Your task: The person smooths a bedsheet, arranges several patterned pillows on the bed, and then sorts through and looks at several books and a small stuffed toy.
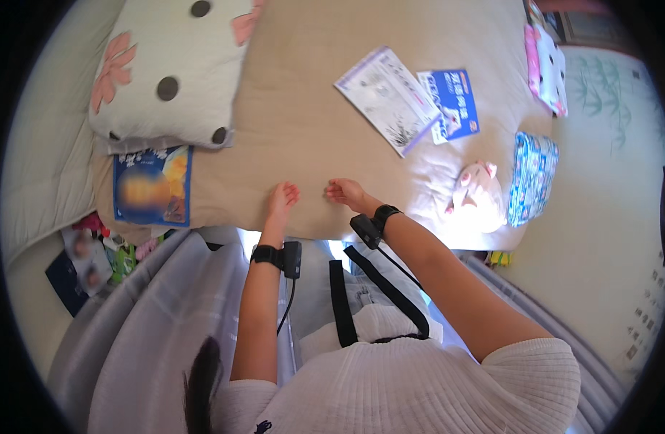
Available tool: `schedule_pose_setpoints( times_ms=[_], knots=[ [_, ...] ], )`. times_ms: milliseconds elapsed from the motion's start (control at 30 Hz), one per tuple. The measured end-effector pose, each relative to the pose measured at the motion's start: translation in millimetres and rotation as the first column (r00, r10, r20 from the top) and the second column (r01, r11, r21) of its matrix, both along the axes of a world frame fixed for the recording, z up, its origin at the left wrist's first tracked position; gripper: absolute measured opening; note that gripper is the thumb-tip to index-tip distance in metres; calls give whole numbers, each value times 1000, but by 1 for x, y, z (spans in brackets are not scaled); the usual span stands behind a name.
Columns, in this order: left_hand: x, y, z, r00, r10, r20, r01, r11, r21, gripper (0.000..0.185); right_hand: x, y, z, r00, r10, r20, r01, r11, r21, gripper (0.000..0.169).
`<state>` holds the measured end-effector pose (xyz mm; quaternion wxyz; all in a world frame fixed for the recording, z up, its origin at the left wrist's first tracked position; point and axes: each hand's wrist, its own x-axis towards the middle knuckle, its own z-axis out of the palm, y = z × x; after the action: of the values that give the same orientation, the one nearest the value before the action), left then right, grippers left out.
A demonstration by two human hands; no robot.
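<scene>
My left hand (283,199) hovers over or rests on the tan bedsheet (305,135) near the bed's front edge; contact is hard to tell. Its fingers are loosely bent around nothing. Just to its right, my right hand (347,193) faces it palm inward, also holding nothing, fingers slightly curled. A small gap of sheet separates the two. Beyond my right hand lies a white book with a lilac border (389,103), overlapping a blue-and-white booklet (457,106). Further right, a pale pink plush toy (478,192) sits in bright light.
A white pillow with dark dots (164,59) lies at the far left, above a blue picture book (175,184). Folded blue patterned cloth (533,179) sits at the bed's right side, with a dotted white-and-pink item (549,70) behind. Grey curtains (143,325) hang near me.
</scene>
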<state>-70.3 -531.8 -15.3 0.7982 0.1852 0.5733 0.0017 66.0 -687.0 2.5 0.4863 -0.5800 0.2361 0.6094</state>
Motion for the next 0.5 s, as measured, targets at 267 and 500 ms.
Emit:
schedule_pose_setpoints(
  times_ms=[267,500],
  knots=[
    [150,-104,14,915,-378,144,374,926,55,26,81,-159,-1,947,-313,74,316,948,-35,18],
    [231,-188,-5,871,-492,2,491,869,62,28,123,-265,-27,956,-262,132,267,963,-27,29]
  ],
)
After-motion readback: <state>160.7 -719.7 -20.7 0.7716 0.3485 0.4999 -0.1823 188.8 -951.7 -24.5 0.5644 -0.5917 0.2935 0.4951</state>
